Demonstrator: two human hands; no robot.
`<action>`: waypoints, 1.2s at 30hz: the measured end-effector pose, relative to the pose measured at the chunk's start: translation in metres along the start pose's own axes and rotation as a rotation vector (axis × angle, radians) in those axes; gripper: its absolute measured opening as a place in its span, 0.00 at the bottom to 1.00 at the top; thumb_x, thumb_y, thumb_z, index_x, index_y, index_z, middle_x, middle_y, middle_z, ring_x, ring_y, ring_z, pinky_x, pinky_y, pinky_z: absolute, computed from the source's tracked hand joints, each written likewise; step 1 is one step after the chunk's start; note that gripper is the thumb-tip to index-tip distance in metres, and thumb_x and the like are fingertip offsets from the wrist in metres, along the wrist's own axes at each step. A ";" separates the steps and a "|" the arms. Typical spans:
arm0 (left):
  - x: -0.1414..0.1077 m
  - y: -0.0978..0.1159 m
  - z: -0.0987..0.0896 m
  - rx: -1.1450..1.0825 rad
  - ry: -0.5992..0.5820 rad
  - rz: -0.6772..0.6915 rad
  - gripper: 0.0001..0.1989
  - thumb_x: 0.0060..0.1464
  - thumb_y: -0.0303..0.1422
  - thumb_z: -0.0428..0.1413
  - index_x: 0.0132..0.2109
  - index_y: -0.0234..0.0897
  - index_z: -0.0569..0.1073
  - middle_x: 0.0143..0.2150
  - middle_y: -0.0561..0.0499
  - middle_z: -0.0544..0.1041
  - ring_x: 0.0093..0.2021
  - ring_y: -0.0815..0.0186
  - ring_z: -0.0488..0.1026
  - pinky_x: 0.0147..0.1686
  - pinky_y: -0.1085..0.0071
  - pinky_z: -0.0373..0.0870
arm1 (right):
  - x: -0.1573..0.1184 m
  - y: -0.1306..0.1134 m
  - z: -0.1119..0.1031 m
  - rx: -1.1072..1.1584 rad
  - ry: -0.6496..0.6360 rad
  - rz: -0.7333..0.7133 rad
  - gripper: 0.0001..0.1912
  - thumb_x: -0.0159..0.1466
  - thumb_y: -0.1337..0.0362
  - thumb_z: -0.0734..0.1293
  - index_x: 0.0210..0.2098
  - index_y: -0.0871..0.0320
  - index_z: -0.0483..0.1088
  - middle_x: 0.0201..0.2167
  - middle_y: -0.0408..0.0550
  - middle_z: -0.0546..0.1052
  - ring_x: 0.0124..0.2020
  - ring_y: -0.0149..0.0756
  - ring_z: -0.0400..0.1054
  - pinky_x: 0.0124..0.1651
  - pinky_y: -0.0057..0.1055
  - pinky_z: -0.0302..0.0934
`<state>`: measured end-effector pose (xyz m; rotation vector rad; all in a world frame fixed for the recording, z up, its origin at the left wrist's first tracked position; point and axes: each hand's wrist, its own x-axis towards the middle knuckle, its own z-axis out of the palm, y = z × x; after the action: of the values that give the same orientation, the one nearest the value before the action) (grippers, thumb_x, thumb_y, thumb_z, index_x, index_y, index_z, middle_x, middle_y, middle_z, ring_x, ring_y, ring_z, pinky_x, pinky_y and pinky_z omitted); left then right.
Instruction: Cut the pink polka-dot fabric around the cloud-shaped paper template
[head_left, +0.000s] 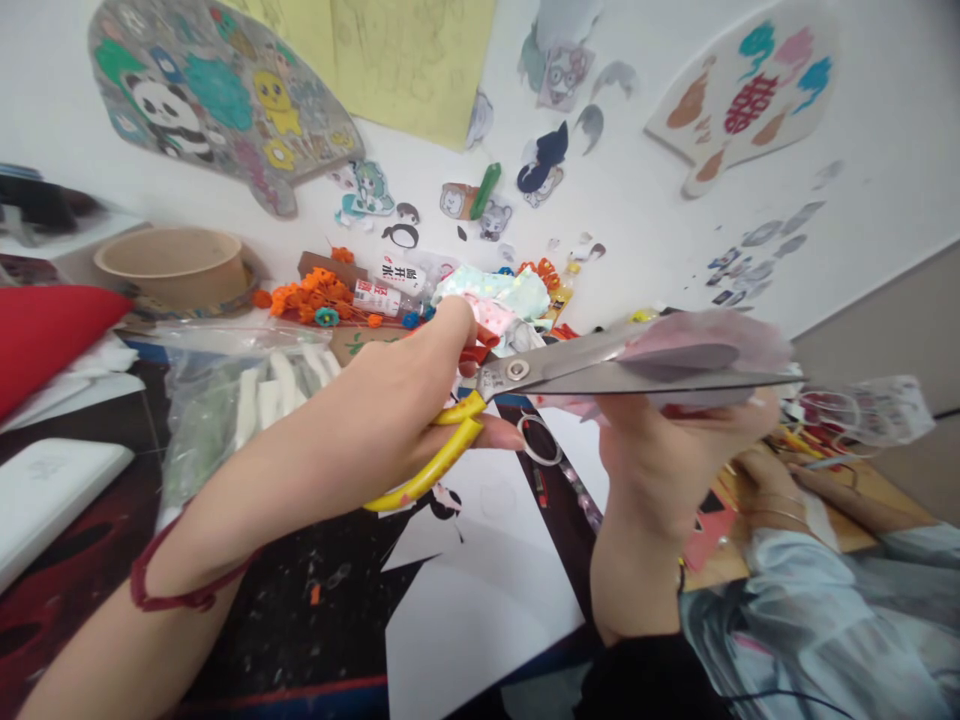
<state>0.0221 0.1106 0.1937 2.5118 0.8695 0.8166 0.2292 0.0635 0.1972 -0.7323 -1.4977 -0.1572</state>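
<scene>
My left hand (397, 380), a red cord round its wrist, is closed on yellow-handled scissors (517, 371). Their long metal blades point right and lie across a thin, pale pink piece (720, 330), slightly parted. The pink piece is bunched up in my right hand (656, 455), just beyond and below the blades; its fingers are partly hidden by the blades and the piece. White sheets of paper (487, 590) lie on the dark table below, with a small cut-out picture (445, 500) on them.
A bag of white strips (277, 390), a round tan container (172, 270), orange flowers (319, 295) and a bottle (382, 295) stand along the wall. A white box-shaped object (56, 495) lies left. Beside me on the right are another person's hands (772, 485) at a wooden surface.
</scene>
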 end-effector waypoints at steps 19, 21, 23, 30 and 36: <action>0.001 -0.001 0.001 -0.072 0.024 -0.033 0.27 0.56 0.55 0.58 0.47 0.41 0.57 0.36 0.49 0.73 0.33 0.57 0.75 0.24 0.68 0.64 | 0.000 0.011 -0.005 0.050 -0.003 -0.101 0.26 0.53 0.77 0.77 0.42 0.38 0.81 0.35 0.33 0.82 0.33 0.33 0.78 0.35 0.31 0.75; 0.002 -0.001 0.001 -0.087 0.024 -0.045 0.25 0.55 0.53 0.58 0.46 0.41 0.57 0.37 0.48 0.74 0.33 0.57 0.75 0.24 0.68 0.63 | 0.000 0.012 -0.005 0.061 0.017 -0.085 0.23 0.53 0.76 0.78 0.40 0.39 0.82 0.34 0.34 0.82 0.33 0.32 0.78 0.35 0.30 0.75; 0.002 0.000 0.002 -0.089 0.014 -0.049 0.23 0.56 0.50 0.57 0.46 0.41 0.57 0.40 0.46 0.75 0.34 0.56 0.76 0.25 0.68 0.64 | -0.001 0.013 -0.004 0.072 0.027 -0.065 0.21 0.54 0.75 0.77 0.40 0.40 0.82 0.34 0.34 0.82 0.32 0.31 0.78 0.35 0.30 0.75; 0.002 -0.002 0.006 -0.068 0.034 -0.030 0.21 0.57 0.46 0.59 0.46 0.41 0.57 0.44 0.46 0.75 0.37 0.59 0.76 0.27 0.68 0.65 | -0.005 0.015 -0.003 0.073 0.070 -0.029 0.20 0.53 0.74 0.77 0.37 0.41 0.81 0.33 0.34 0.83 0.32 0.33 0.78 0.35 0.32 0.74; 0.002 -0.004 0.007 -0.058 0.045 -0.017 0.21 0.59 0.47 0.58 0.46 0.42 0.57 0.41 0.49 0.74 0.33 0.62 0.74 0.27 0.69 0.64 | -0.008 0.016 -0.001 0.078 0.105 0.003 0.16 0.51 0.70 0.79 0.35 0.44 0.80 0.32 0.36 0.82 0.31 0.39 0.77 0.34 0.38 0.73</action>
<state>0.0255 0.1138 0.1871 2.4413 0.8677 0.8828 0.2377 0.0726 0.1848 -0.6543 -1.3947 -0.1327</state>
